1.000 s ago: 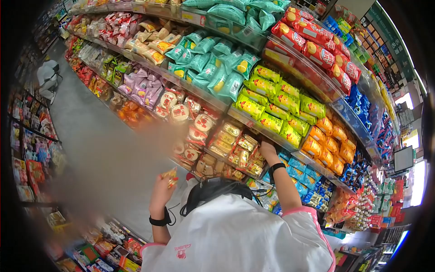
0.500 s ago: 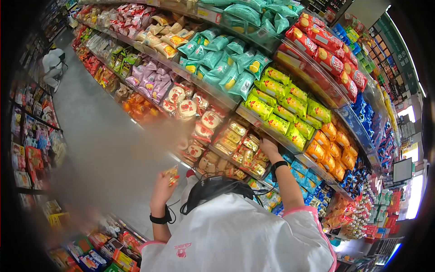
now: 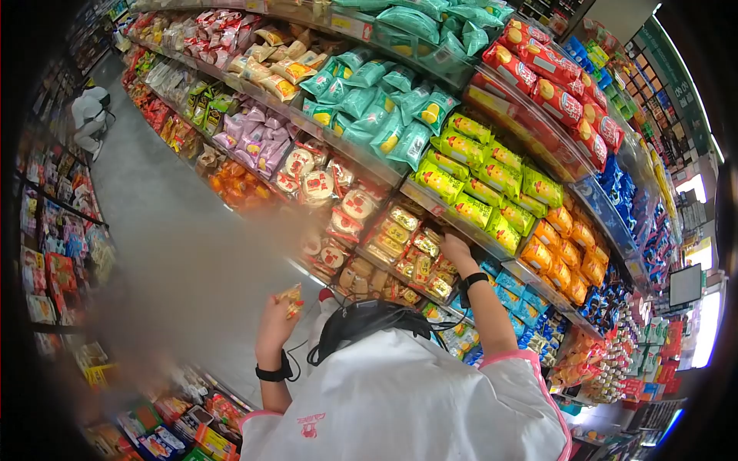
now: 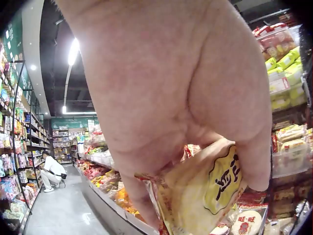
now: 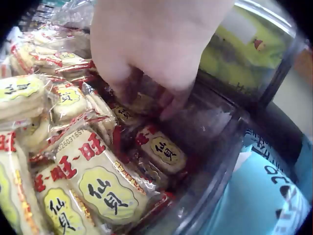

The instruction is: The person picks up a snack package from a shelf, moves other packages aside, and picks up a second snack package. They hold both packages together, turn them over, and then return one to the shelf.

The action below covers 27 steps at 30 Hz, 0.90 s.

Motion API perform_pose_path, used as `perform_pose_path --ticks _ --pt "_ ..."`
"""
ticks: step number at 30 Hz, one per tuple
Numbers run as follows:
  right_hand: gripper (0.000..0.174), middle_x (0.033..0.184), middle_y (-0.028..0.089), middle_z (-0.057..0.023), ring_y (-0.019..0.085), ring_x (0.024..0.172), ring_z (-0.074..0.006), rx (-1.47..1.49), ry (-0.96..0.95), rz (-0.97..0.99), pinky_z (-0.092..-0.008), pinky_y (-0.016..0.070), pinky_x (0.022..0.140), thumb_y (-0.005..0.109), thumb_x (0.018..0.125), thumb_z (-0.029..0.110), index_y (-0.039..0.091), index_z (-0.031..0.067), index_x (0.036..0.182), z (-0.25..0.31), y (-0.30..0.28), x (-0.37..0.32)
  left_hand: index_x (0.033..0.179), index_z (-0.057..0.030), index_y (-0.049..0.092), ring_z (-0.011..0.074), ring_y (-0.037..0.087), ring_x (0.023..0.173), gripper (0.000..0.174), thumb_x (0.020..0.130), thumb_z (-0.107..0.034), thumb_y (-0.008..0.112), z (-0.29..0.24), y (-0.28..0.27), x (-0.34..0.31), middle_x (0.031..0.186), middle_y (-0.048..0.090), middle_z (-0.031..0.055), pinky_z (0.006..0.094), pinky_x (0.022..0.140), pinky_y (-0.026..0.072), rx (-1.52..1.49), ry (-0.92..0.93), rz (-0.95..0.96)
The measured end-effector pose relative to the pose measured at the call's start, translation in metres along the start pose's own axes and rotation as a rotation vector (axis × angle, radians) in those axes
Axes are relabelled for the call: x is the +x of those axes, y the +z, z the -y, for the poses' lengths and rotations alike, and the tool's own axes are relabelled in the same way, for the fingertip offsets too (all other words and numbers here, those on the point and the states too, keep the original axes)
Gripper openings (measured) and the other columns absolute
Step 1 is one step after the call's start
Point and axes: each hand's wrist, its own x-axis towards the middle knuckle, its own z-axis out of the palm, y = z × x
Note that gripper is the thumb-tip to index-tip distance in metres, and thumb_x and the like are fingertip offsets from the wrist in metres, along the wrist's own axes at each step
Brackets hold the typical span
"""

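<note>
In the left wrist view my left hand (image 4: 176,83) pinches a wrapped cracker packet (image 4: 200,191) with a yellow label between thumb and fingers. In the head view that hand (image 3: 277,326) is held out over the aisle, away from the shelf. My right hand (image 5: 156,44) reaches down into a clear bin of similar packets (image 5: 110,191) in the right wrist view. Its fingers point downward at a packet deep in the bin and touch it; whether they grip it is hidden in shadow. Beside them lies another packet (image 5: 161,149).
Green packets (image 3: 469,180) fill the bin above my right hand, and blue packets (image 3: 511,296) lie to its right. The clear bin wall (image 5: 215,166) stands close beside that hand. A person in white (image 3: 90,119) crouches far down the aisle (image 3: 154,177).
The head view has shifted since a second ago, so the shelves appear slightly further right. My left hand still holds its packet, and my right hand remains in the bin.
</note>
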Motion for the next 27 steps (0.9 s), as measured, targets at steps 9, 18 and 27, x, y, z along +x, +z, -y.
perform_pose_path --ticks 9,18,27 --pt "0.060 0.140 0.042 -0.0190 0.041 0.127 -0.0343 0.205 0.115 0.251 -0.0398 0.0370 0.101 0.047 0.092 0.038 0.032 0.0073 0.142 0.012 -0.015 -0.004 0.100 0.0007 0.060 0.0391 0.055 0.098 0.036 0.070 -0.013 0.073 -0.005 0.000 0.005 0.107 0.053 0.0230 0.0410 0.083 0.0468 0.004 0.037 -0.034" --pt "0.058 0.134 0.046 -0.0212 0.045 0.121 -0.0367 -0.006 0.042 0.049 -0.0426 0.0408 0.096 0.055 0.087 0.034 0.039 0.0068 0.136 0.009 -0.004 0.000 0.100 -0.0007 0.060 0.0391 0.056 0.098 0.035 0.070 -0.014 0.073 0.002 0.005 0.009 0.109 0.053 0.0234 0.0417 0.082 0.0475 0.029 0.023 -0.022" --pt "0.034 0.114 0.056 -0.0236 0.051 0.111 -0.0393 -0.065 -0.027 -0.132 -0.0463 0.0439 0.089 0.057 0.085 0.025 0.057 0.0060 0.114 -0.013 0.047 0.032 0.100 -0.0010 0.060 0.0390 0.056 0.097 0.035 0.071 -0.015 0.073 -0.007 0.005 0.023 0.106 0.054 0.0230 0.0417 0.081 0.0480 0.048 0.050 -0.018"
